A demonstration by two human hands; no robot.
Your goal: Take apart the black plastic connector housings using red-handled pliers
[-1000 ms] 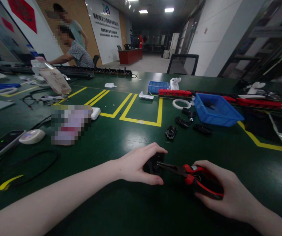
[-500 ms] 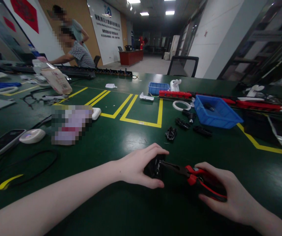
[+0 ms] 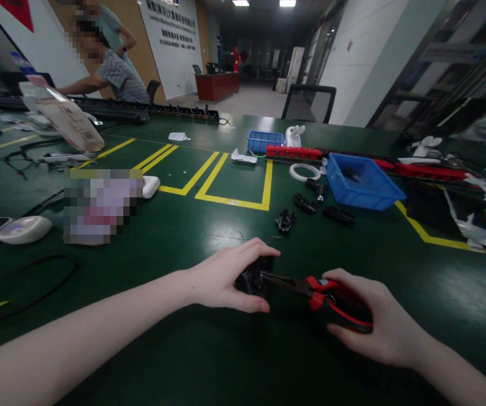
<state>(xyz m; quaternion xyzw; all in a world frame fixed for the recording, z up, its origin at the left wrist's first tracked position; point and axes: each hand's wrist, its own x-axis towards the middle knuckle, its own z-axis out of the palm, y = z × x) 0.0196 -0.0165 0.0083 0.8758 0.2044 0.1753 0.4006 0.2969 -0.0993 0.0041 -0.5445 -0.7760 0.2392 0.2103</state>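
Between the thumb and fingers of my left hand [image 3: 230, 276] is a small black plastic part [image 3: 256, 276], held just above or on the green table; its far side is hidden by the fingers. My right hand [image 3: 378, 318] is closed round red-handled needle-nose pliers [image 3: 316, 290]. Their narrow jaws point left and meet the open face of the black part, where a small shiny spot shows. Whether the jaw tips grip anything is too small to tell. Beyond my hands lie another black part [image 3: 285, 220] and two thin pins, one of them a metal pin [image 3: 241, 233].
A blue bin [image 3: 363, 192] stands to the right, with black parts [image 3: 338, 215] in front of it. Farther back are a smaller blue bin [image 3: 265, 141], a tape roll [image 3: 305, 172] and red strips. A bottle [image 3: 69, 121] leans at left. Two people [image 3: 119, 76] are across the table.
The whole view has shifted, so the table and both hands appear farther left and slightly higher. The pliers stay at the black part, and both grips look the same.
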